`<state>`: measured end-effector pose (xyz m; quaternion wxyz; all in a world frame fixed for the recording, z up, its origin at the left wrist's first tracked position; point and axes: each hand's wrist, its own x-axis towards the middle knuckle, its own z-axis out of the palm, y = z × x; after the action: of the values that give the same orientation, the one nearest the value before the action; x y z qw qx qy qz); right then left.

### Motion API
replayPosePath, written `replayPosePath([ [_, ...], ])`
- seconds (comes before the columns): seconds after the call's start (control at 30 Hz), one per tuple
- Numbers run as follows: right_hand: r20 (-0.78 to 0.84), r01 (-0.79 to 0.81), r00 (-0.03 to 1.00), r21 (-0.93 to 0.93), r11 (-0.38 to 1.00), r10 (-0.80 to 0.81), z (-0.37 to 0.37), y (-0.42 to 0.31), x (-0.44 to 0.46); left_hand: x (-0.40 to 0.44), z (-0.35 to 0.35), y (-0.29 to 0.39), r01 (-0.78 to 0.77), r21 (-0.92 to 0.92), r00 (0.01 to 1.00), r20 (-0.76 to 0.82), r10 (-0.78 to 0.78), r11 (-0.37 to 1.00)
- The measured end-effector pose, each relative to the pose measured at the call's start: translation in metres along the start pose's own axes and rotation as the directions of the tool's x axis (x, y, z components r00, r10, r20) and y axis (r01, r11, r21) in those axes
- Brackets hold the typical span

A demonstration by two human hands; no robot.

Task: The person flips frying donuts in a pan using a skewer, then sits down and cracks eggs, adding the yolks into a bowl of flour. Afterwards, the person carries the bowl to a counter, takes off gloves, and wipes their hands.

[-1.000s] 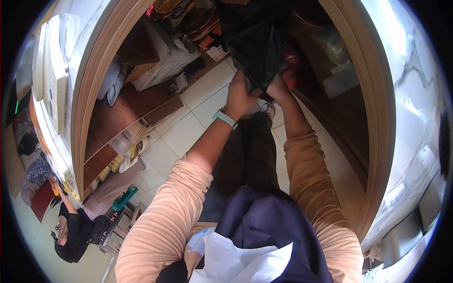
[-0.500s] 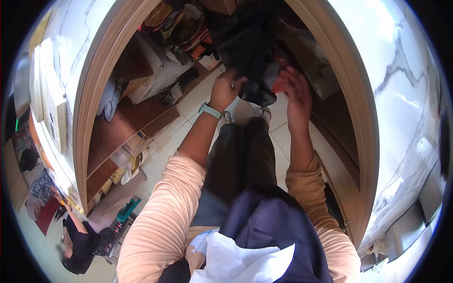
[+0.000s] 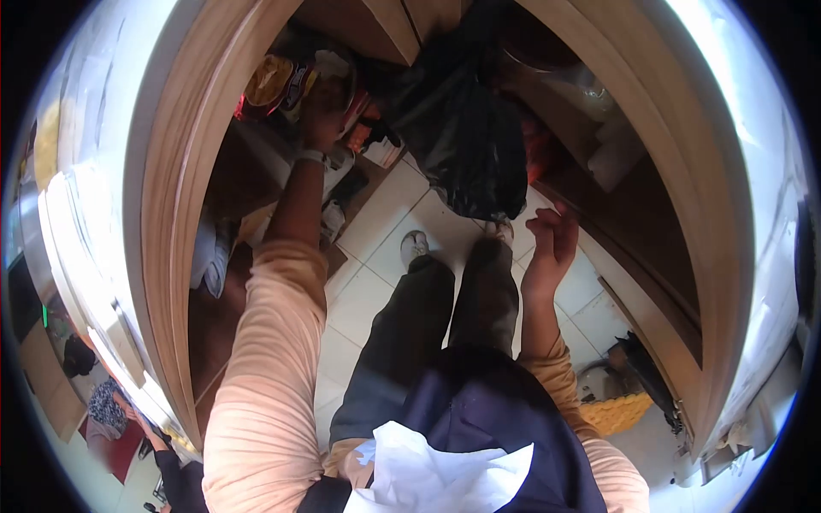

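My left hand [image 3: 323, 120] reaches into the shadowed shelf on the left, at several snack packets, one of them a red and yellow packet [image 3: 272, 85]. Its fingers are dark and blurred, so I cannot make out whether they grip anything. Lower on the right, my right hand [image 3: 552, 244] is over the floor tiles with its fingers loosely bent and apart, nothing visible in them. Between the two hands hangs a large black plastic bag [image 3: 479, 128], its bottom close to my right shoe. Something red [image 3: 536, 145] shows behind the bag's right side.
Wooden door frames [image 3: 162, 214] curve up on both sides. A brown shelf [image 3: 650, 222] runs along the right. Grey-blue cloth [image 3: 209, 256] lies on the left shelf. Other people [image 3: 107, 419] are at the lower left. A yellow mat [image 3: 616, 412] lies at the lower right.
My left hand has moved up and left from beside the black bag to the packets. My right hand has dropped down, away from the red item it was at. The bag shows more fully.
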<state>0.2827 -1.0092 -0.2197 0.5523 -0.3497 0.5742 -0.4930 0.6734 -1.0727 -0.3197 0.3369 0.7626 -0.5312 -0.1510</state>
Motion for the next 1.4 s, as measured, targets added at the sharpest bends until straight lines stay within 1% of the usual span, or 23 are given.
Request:
replayPosePath([
  [0.1, -0.074, -0.008, 0.997, -0.010, 1.000, 0.007, 0.005, -0.002, -0.008, 0.049, 0.027, -0.087, -0.190, 0.486, 0.946, 0.322, 0.027, 0.853],
  [0.17, -0.110, 0.011, 0.994, -0.049, 0.999, -0.016, -0.009, 0.019, -0.019, 0.050, 0.040, -0.130, -0.019, 0.201, 0.930, 0.363, -0.057, 0.979],
  [0.27, -0.131, 0.049, 0.990, -0.076, 0.996, -0.059, -0.021, 0.031, -0.005, 0.076, 0.078, -0.138, 0.258, 0.181, 0.953, 0.114, -0.281, 0.949],
  [0.33, -0.157, 0.095, 0.982, -0.073, 0.993, -0.106, -0.016, 0.031, -0.013, 0.063, 0.074, -0.116, 0.369, 0.027, 0.928, 0.039, -0.370, 0.929],
  [0.43, -0.151, 0.147, 0.976, -0.077, 0.986, -0.157, 0.005, 0.012, -0.032, 0.036, 0.025, -0.020, 0.313, -0.459, 0.947, 0.079, -0.313, 0.832],
  [0.5, 0.050, 0.063, 0.997, -0.026, 0.998, -0.062, 0.018, 0.012, -0.041, -0.032, 0.006, 0.052, 0.186, -0.573, 0.969, -0.028, -0.246, 0.799],
  [0.53, 0.127, -0.032, 0.991, -0.009, 0.999, 0.033, 0.034, 0.011, -0.042, -0.065, -0.006, 0.094, 0.320, -0.557, 0.932, 0.039, -0.360, 0.767],
  [0.57, 0.129, -0.206, 0.973, 0.138, 0.969, 0.189, 0.057, 0.013, -0.041, -0.104, -0.001, 0.104, 0.286, -0.571, 0.944, 0.031, -0.328, 0.770],
  [0.63, 0.164, -0.452, 0.892, 0.264, 0.852, 0.422, 0.090, 0.002, -0.043, -0.175, -0.012, 0.159, 0.489, -0.728, 0.869, 0.356, -0.344, 0.481],
  [0.67, 0.200, -0.521, 0.853, 0.269, 0.810, 0.482, 0.097, 0.002, -0.046, -0.206, -0.016, 0.177, 0.511, -0.730, 0.859, 0.420, -0.292, 0.453],
  [0.7, 0.262, -0.484, 0.863, 0.180, 0.856, 0.433, 0.091, 0.026, -0.047, -0.224, -0.016, 0.186, 0.526, -0.735, 0.850, 0.474, -0.229, 0.429],
  [0.73, 0.322, -0.438, 0.863, 0.093, 0.894, 0.390, 0.088, 0.042, -0.050, -0.225, -0.019, 0.177, 0.532, -0.737, 0.845, 0.434, -0.312, 0.416],
  [0.77, 0.215, -0.451, 0.883, 0.146, 0.880, 0.417, 0.085, 0.044, -0.057, -0.224, -0.024, 0.158, 0.540, -0.741, 0.831, 0.394, -0.394, 0.399],
  [0.87, 0.155, -0.350, 0.934, 0.218, 0.911, 0.321, 0.058, 0.031, -0.069, -0.189, -0.020, 0.087, 0.638, -0.702, 0.647, 0.267, -0.714, 0.316],
  [0.9, 0.138, -0.437, 0.899, 0.205, 0.876, 0.416, 0.049, 0.031, -0.071, -0.161, -0.015, 0.058, 0.833, -0.491, 0.423, 0.269, -0.865, 0.255],
  [0.97, 0.116, -0.473, 0.881, 0.189, 0.861, 0.458, 0.036, 0.029, -0.078, -0.128, 0.005, 0.013, 0.898, -0.345, 0.342, 0.153, -0.927, 0.274],
  [1.07, 0.107, -0.531, 0.847, 0.098, 0.842, 0.521, 0.015, 0.034, -0.091, -0.117, 0.020, -0.072, 0.927, -0.236, 0.363, 0.378, -0.852, 0.290],
  [1.13, 0.098, -0.551, 0.834, 0.084, 0.830, 0.543, 0.002, 0.038, -0.103, -0.129, 0.035, -0.127, 0.841, 0.001, 0.477, 0.472, -0.742, 0.541],
  [1.2, 0.112, -0.567, 0.821, 0.055, 0.822, 0.559, -0.008, 0.036, -0.113, -0.157, 0.060, -0.205, 0.323, 0.341, 0.634, 0.614, -0.470, 0.883],
  [1.27, 0.084, -0.578, 0.813, 0.001, 0.816, 0.576, -0.009, 0.022, -0.125, -0.178, 0.022, -0.090, 0.588, 0.080, 0.752, 0.311, -0.581, 0.805],
  [1.3, 0.050, -0.582, 0.810, -0.044, 0.812, 0.584, 0.001, 0.006, -0.130, -0.190, 0.005, -0.036, 0.602, -0.034, 0.784, 0.217, -0.582, 0.798],
  [1.37, 0.083, -0.557, 0.808, -0.218, 0.802, 0.584, 0.000, 0.001, -0.135, -0.217, -0.021, 0.044, 0.555, -0.101, 0.817, 0.251, -0.519, 0.826],
  [1.4, 0.129, -0.367, 0.894, -0.337, 0.867, 0.428, -0.004, 0.010, -0.138, -0.233, -0.028, 0.067, 0.539, -0.121, 0.816, 0.320, -0.482, 0.833],
])
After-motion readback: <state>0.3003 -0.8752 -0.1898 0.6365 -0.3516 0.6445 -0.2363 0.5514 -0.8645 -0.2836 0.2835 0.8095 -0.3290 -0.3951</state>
